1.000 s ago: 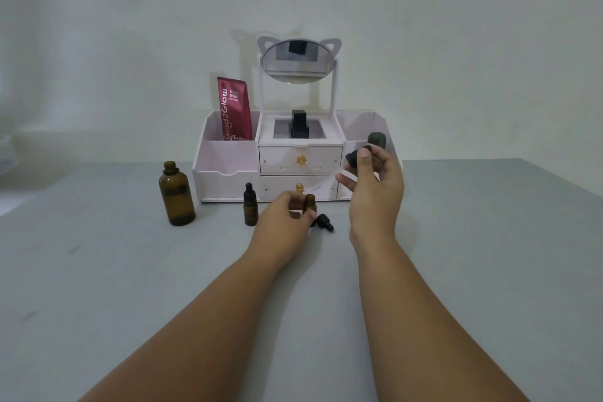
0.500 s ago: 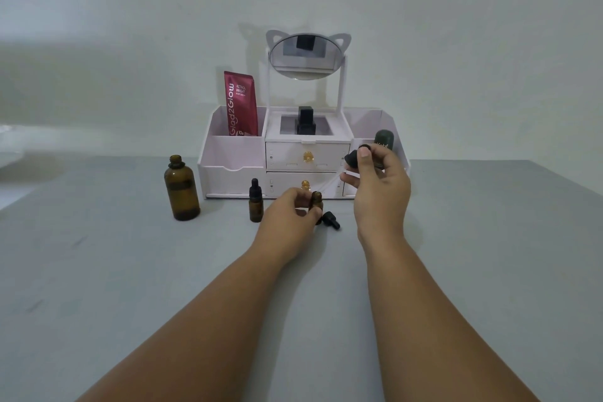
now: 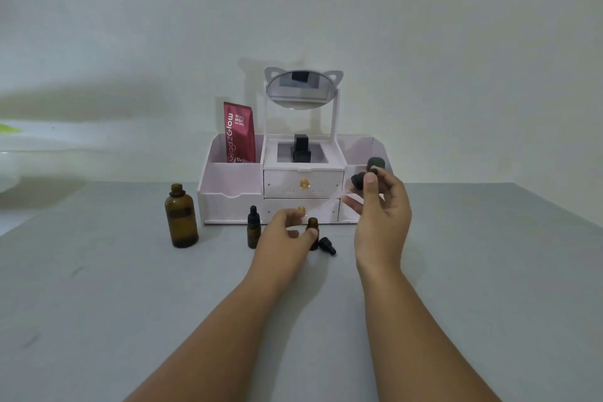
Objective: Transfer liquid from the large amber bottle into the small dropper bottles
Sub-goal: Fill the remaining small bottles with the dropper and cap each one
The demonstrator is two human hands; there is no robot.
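Note:
The large amber bottle stands uncapped on the grey table, at the left. A small amber dropper bottle with its black cap on stands right of it. My left hand holds a second small bottle, which is open and upright on the table. A loose black dropper cap lies just right of that bottle. My right hand pinches the black bulb of a dropper; its clear glass tube slants down-left toward the open small bottle.
A white vanity organizer with two drawers, a cat-ear mirror and a red sachet stands behind the bottles. A dark round-topped item sits in its right compartment, behind my right hand.
Both hands keep their hold almost unmoved. The view has shifted slightly, and the dropper tube tilts a little nearer the open small bottle.

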